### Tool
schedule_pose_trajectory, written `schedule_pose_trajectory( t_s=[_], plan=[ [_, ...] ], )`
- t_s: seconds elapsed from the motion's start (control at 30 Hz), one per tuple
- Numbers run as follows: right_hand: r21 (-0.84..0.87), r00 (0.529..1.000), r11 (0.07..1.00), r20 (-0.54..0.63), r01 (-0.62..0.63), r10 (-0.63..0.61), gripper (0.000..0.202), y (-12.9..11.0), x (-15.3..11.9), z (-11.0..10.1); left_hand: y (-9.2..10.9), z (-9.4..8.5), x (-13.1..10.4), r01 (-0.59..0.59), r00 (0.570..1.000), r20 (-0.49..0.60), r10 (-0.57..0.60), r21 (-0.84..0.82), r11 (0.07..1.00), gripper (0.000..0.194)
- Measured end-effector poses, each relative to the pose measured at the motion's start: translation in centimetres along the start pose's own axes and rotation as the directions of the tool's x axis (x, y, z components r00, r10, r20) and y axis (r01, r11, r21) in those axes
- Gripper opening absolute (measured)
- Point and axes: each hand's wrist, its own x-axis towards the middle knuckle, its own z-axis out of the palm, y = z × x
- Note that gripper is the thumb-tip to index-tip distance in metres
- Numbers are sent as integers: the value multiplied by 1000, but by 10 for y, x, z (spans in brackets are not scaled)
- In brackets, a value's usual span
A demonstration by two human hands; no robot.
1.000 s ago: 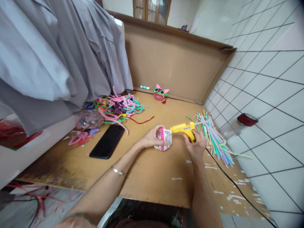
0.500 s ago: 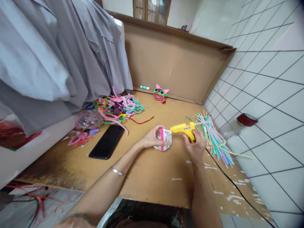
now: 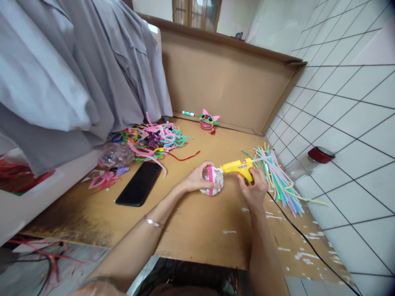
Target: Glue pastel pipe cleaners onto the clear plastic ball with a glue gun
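My left hand [image 3: 197,179] is closed around a clear, rounded plastic piece [image 3: 217,183] banded with a bright pink strip [image 3: 211,179] and edged in white. It is held just over the table. A yellow hot glue gun [image 3: 237,166] is in my right hand [image 3: 254,187], fingers wrapped round its handle. Its nozzle points left and meets the upper right rim of the plastic piece; whether it touches I cannot tell. A pale stick runs out of the gun's back end.
Pastel pipe cleaners [image 3: 280,181] lie at the right, near the gun's black cord [image 3: 304,238]. A black phone [image 3: 138,185] and a tangle of coloured pipe cleaners [image 3: 163,135] are on the left. A decorated pink-eared face [image 3: 207,119] and a glue stick [image 3: 188,113] sit by the cardboard.
Both hands stay almost in place. The glue gun's tip has shifted very slightly against the plastic piece's rim.
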Motion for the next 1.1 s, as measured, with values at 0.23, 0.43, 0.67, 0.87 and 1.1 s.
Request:
schedule_pose_trajectory(
  t_s=[0.23, 0.43, 0.67, 0.87, 1.1],
  plan=[
    [-30, 999, 999, -16, -34, 33, 19, 0, 0, 0, 0, 0, 0, 1, 1000, 1, -1, -26, 1000, 67],
    [-4, 994, 994, -13, -106, 106, 28, 5, -2, 6, 0, 0, 0, -1, 1000, 4, 1, -34, 999, 69],
    [-68, 857, 859, 62, -507, 511, 41, 39, -5, 9, 10, 2, -1, 26, 1000, 10, -26, -39, 999, 68],
    [-290, 877, 842, 18, -455, 480, 38, 54, -18, 19, 9, 5, -2, 34, 999, 20, -33, -79, 996, 70],
    [-411, 862, 793, 36, -449, 506, 40, 53, -33, 33, 13, 5, -3, 34, 999, 5, -34, -32, 999, 69]
  ],
)
